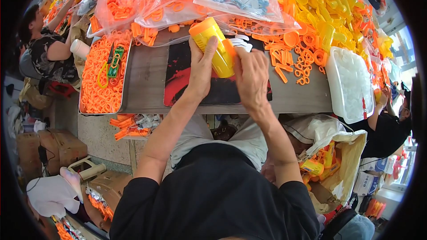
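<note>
Over the dark mat (178,55), a yellow plastic cylinder (222,64) with an orange end is held tilted. My left hand (202,64) is wrapped round its left side, the thumb lying along the yellow wall. On the other side my right hand (253,73) has its fingers closed against an orange piece (229,47) on the cylinder's side; the fingertips are partly hidden. Just behind the right hand lie several white plastic pieces (242,38). Small orange rings and strips (304,64) are spread on the table to the right.
A tray of orange rings (100,95), with a green tool (116,62) on top, stands left. To the right is a white tub (351,84). Bags of orange parts (164,0) and heaped yellow parts (329,9) line the back. An open sack (351,160) is beside me. Co-workers sit at both sides.
</note>
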`<action>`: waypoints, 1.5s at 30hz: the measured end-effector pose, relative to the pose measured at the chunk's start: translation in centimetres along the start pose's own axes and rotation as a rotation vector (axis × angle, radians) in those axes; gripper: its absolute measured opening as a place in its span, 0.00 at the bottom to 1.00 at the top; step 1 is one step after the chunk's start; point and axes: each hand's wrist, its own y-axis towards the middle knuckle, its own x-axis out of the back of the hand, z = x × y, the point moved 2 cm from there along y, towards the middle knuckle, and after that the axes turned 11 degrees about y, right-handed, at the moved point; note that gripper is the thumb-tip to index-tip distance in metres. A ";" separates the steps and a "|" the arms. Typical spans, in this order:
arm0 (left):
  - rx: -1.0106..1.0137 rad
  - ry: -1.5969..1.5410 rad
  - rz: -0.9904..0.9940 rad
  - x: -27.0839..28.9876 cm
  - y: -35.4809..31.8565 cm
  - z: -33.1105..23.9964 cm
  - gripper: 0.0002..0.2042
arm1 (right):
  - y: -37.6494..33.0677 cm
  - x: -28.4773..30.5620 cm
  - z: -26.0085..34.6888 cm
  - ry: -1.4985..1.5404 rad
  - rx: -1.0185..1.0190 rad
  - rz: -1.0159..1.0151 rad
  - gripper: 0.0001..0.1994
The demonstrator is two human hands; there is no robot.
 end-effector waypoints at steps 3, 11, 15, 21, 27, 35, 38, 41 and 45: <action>-0.026 0.000 -0.049 -0.5 -0.1 0.1 0.23 | -1.1 -0.6 0.4 0.047 0.051 -0.098 0.18; -0.095 0.058 -0.026 0.0 -0.5 -0.1 0.29 | -3.1 -1.5 0.5 0.086 0.116 -0.115 0.23; -0.035 0.129 0.016 0.4 -0.4 0.0 0.34 | -3.0 -1.2 0.2 0.298 -0.007 -0.110 0.18; -0.125 0.118 -0.168 -0.2 -0.5 0.5 0.34 | -1.3 -2.3 -0.9 1.058 -0.713 0.041 0.21; -0.081 0.251 -0.024 3.7 -1.0 -1.1 0.36 | -1.8 -4.0 -0.1 0.836 -0.466 0.158 0.35; -0.917 1.704 0.236 4.2 -2.5 -3.3 0.42 | -0.5 -0.2 -1.4 0.917 -0.560 0.394 0.24; -0.711 1.384 0.214 5.5 -2.2 -2.3 0.38 | 1.1 1.8 -10.4 0.435 -0.736 0.047 0.10; -0.326 1.013 0.199 5.5 -2.1 -1.5 0.36 | -0.4 3.7 -20.7 -0.581 -0.429 -0.050 0.16; -0.326 0.951 0.289 4.9 -1.2 -1.3 0.39 | -0.8 5.3 -26.0 -0.709 -0.392 0.157 0.14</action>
